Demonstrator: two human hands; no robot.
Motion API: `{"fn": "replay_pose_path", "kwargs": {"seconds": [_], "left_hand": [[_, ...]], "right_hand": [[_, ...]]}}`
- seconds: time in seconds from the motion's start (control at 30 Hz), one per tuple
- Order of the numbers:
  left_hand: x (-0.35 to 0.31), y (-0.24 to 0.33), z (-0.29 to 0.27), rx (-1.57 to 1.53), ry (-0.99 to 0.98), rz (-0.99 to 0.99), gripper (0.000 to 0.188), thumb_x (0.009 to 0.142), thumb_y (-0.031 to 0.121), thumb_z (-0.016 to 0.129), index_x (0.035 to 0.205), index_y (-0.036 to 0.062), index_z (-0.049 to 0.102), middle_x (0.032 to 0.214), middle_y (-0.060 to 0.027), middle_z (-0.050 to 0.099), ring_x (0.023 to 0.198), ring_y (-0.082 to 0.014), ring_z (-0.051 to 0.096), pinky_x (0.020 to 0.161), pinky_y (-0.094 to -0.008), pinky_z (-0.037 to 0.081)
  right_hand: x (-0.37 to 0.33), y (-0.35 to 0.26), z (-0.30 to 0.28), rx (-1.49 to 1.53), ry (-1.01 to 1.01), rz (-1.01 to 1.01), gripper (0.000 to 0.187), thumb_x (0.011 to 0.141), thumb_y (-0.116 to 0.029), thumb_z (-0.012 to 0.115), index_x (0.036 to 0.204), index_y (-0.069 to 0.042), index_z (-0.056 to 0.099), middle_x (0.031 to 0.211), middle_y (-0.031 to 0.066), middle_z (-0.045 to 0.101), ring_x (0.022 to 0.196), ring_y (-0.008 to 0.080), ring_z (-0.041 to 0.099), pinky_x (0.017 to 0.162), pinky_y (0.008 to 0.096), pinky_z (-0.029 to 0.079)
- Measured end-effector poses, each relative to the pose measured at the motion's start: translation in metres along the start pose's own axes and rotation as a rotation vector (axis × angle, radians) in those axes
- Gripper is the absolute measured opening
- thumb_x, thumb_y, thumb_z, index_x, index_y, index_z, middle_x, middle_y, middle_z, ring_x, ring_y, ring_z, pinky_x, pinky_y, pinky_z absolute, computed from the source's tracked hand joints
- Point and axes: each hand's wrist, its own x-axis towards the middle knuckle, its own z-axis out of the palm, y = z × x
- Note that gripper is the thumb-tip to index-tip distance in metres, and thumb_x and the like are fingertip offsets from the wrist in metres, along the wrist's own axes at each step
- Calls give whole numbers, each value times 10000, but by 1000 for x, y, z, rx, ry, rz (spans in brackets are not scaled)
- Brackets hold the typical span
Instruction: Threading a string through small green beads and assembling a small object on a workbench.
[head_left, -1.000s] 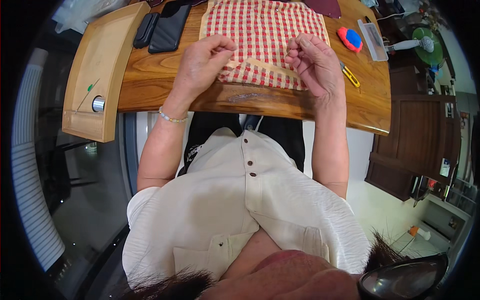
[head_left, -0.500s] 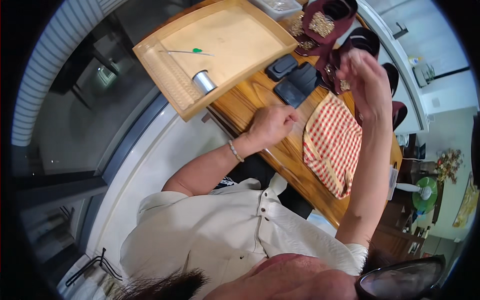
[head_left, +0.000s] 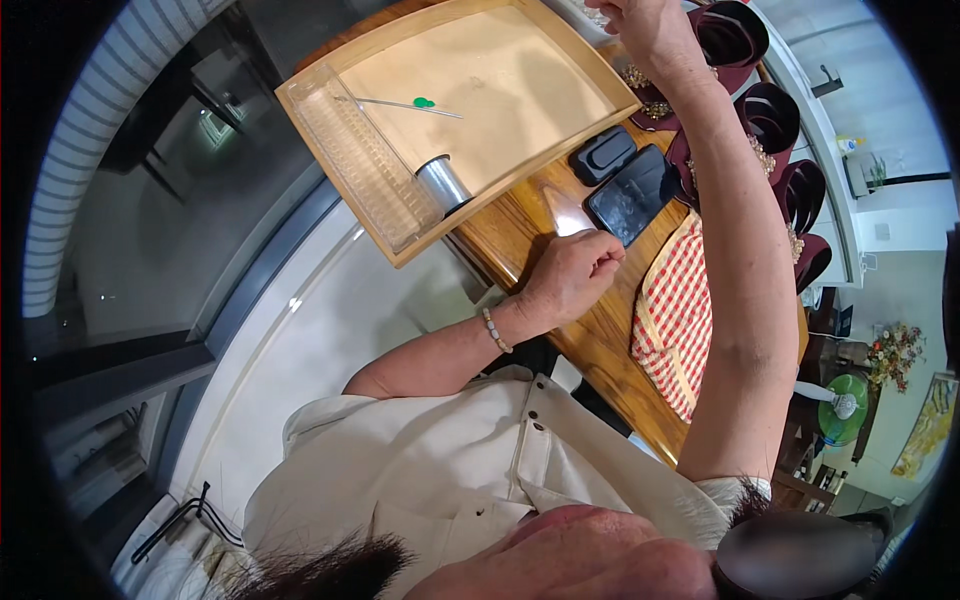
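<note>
My left hand [head_left: 578,272], a beaded bracelet on its wrist, rests at the edge of the wooden table [head_left: 520,215]. Its fingers are curled closed; what they pinch, if anything, is hidden. My right hand [head_left: 652,35] is raised at the top edge of the picture, partly cut off. Its fingertips look pressed together, and I cannot make out anything in them. Just beyond the left hand lie a black phone [head_left: 632,195] and a small black case [head_left: 603,154]. A red-and-white checked cloth [head_left: 675,320] lies partly under the right forearm.
A shallow wooden tray [head_left: 520,75] holds a silver spool [head_left: 442,185], a thin metal rod [head_left: 410,106], a small green piece [head_left: 424,102] and a clear ridged case [head_left: 375,165]. Several maroon display stands [head_left: 768,118] with beaded jewellery stand along the right. A green fan [head_left: 843,408] is farther off.
My right hand has moved away from me and to the left, up to the picture's top edge. The left hand remains closed at the table edge. The whole view has shifted slightly.
</note>
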Motion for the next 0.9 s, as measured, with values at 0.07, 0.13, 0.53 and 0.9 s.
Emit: {"fn": "replay_pose_path", "kwargs": {"seconds": [0.07, 0.13, 0.53, 0.9], "left_hand": [[0, 0, 0, -15, -12, -20, 85, 807, 19, 611, 891, 20, 624, 774, -75, 627, 620, -142, 573, 574, -269, 459], [-1, 1, -1, -21, -7, -17, 72, 812, 23, 610, 883, 19, 623, 770, -75, 625, 624, -135, 571, 575, -267, 458], [2, -19, 12, -138, -33, -111, 87, 872, 57, 613, 950, 17, 615, 761, -13, 614, 578, -46, 528, 503, -194, 430], [0, -14, 10, -308, -49, -122, 107, 905, 96, 563, 980, 25, 592, 790, -37, 651, 518, -46, 519, 462, -177, 401]], "right_hand": [[-3, -3, 2, -11, 13, 83, 200, 750, -41, 581, 921, 25, 662, 814, 208, 659, 751, 371, 648, 662, 423, 514], [-4, -13, -2, -19, 24, 162, 203, 752, -43, 577, 926, 23, 656, 817, 203, 657, 753, 375, 645, 664, 430, 512], [-129, -60, -71, 614, 156, 794, 221, 911, -194, 598, 780, -16, 605, 685, 31, 601, 636, 119, 567, 598, 276, 450], [-433, -138, -84, 909, 871, 1336, 178, 924, -140, 578, 932, 25, 643, 702, 29, 599, 602, 94, 555, 555, 207, 447]]}}
